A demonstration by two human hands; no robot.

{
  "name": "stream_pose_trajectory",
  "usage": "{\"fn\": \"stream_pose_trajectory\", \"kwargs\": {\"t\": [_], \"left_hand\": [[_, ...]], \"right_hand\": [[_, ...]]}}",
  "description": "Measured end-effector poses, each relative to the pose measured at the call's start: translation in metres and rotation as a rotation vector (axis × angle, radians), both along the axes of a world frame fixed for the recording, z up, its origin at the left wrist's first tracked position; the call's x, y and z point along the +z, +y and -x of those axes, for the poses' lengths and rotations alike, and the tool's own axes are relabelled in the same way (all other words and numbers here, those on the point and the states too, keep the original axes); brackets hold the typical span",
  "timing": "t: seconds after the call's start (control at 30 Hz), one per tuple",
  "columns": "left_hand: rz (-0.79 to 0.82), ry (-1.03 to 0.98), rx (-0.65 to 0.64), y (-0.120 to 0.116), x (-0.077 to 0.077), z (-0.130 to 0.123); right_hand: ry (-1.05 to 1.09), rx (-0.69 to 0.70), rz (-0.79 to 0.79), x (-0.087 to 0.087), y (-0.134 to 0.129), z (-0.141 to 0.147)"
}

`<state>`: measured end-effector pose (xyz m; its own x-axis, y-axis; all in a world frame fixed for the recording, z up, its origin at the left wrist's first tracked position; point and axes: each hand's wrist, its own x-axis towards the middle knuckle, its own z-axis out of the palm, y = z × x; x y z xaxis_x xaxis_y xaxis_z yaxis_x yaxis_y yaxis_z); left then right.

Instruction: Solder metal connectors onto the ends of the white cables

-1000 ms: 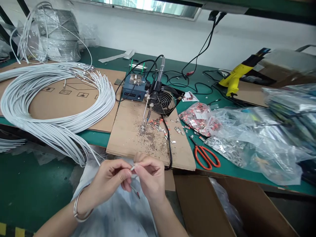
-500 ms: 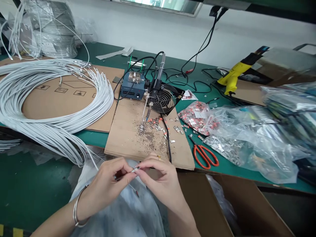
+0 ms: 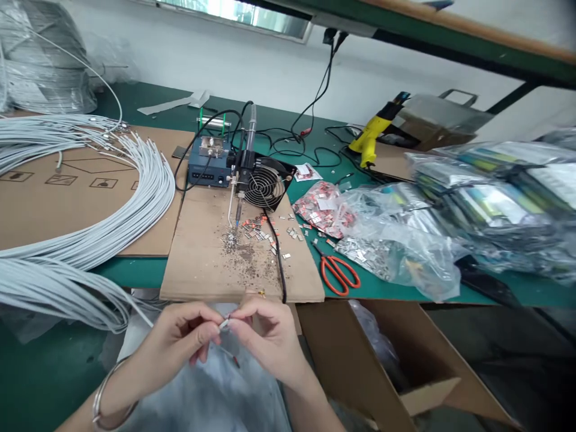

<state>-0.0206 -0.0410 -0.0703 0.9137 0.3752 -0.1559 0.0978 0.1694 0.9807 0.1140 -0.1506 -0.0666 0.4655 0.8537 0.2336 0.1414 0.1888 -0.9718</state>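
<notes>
My left hand (image 3: 182, 339) is closed in a pinch on a white cable (image 3: 224, 324) near its end. My right hand (image 3: 267, 339) meets it there, thumb and forefinger pinched on the tip of the same cable. The fingertips nearly touch and partly hide the tip. Below them, a thin length with a reddish-brown end (image 3: 236, 362) hangs over my lap. Beyond the hands, a soldering iron (image 3: 245, 162) is held tip-down in a stand over a cardboard sheet (image 3: 198, 270) strewn with solder bits and small metal connectors (image 3: 258, 223).
A large coil of white cables (image 3: 148, 210) lies at the left. Behind the cardboard are a blue soldering station (image 3: 207, 165) and a fan (image 3: 265, 186). Orange-handled scissors (image 3: 339, 276) and plastic bags of connectors (image 3: 366, 255) lie right. An open carton (image 3: 351, 354) stands below the bench edge.
The view has swung right, so the bench things sit further left in the picture. Both hands stay together on the cable end, their fingers slightly shifted.
</notes>
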Motion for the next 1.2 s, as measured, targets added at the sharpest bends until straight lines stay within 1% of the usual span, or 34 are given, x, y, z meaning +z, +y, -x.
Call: {"fn": "stream_pose_trajectory", "kwargs": {"t": [0.03, 0.07, 0.13, 0.2, 0.23, 0.3, 0.37, 0.43, 0.47, 0.53, 0.6, 0.7, 0.77, 0.83, 0.93, 1.03, 1.1, 1.2], "left_hand": [[0.036, 0.005, 0.001, 0.003, -0.001, 0.0], [0.067, 0.005, 0.015, 0.006, -0.002, -0.001], [0.103, -0.022, 0.059, 0.013, -0.003, -0.002], [0.1, -0.054, 0.084, 0.021, -0.002, -0.004], [0.092, -0.059, 0.086, 0.026, 0.0, -0.006], [0.086, -0.053, 0.073, 0.037, 0.004, -0.01], [0.11, -0.039, 0.064, 0.047, 0.009, -0.016], [0.119, -0.003, 0.06, 0.057, 0.013, -0.023], [0.098, 0.018, 0.065, 0.063, 0.015, -0.027], [0.008, 0.078, 0.064, 0.074, 0.019, -0.038], [-0.107, 0.145, 0.053, 0.085, 0.022, -0.05], [-0.24, 0.267, 0.009, 0.103, 0.025, -0.072], [-0.279, 0.334, -0.073, 0.113, 0.029, -0.087], [-0.251, 0.401, -0.179, 0.118, 0.034, -0.1], [-0.178, 0.46, -0.289, 0.119, 0.04, -0.112], [-0.13, 0.424, -0.352, 0.118, 0.037, -0.112], [-0.091, 0.392, -0.356, 0.119, 0.031, -0.11], [-0.044, 0.358, -0.342, 0.121, 0.022, -0.108]], "right_hand": [[-0.084, -0.012, 0.031, 0.004, -0.005, -0.012], [-0.179, -0.055, 0.063, 0.008, -0.009, -0.026], [-0.417, -0.219, 0.131, 0.013, -0.014, -0.061], [-0.72, -0.364, 0.252, 0.014, -0.011, -0.101], [-0.857, -0.381, 0.329, 0.013, -0.006, -0.12], [-0.964, -0.334, 0.416, 0.009, 0.009, -0.151], [-1.006, -0.254, 0.465, 0.005, 0.026, -0.17], [-1.042, -0.179, 0.494, 0.001, 0.039, -0.179], [-1.056, -0.146, 0.501, -0.001, 0.043, -0.18], [-1.074, -0.107, 0.508, -0.002, 0.047, -0.182], [-1.082, -0.102, 0.51, -0.002, 0.046, -0.184], [-1.065, -0.086, 0.497, 0.005, 0.04, -0.186], [-1.015, -0.057, 0.49, 0.012, 0.036, -0.183], [-0.894, 0.001, 0.494, 0.021, 0.033, -0.174], [-0.631, 0.13, 0.478, 0.028, 0.033, -0.156], [-0.378, 0.235, 0.461, 0.026, 0.041, -0.137], [-0.222, 0.279, 0.475, 0.021, 0.049, -0.129], [-0.037, 0.311, 0.481, 0.014, 0.062, -0.122]]}}
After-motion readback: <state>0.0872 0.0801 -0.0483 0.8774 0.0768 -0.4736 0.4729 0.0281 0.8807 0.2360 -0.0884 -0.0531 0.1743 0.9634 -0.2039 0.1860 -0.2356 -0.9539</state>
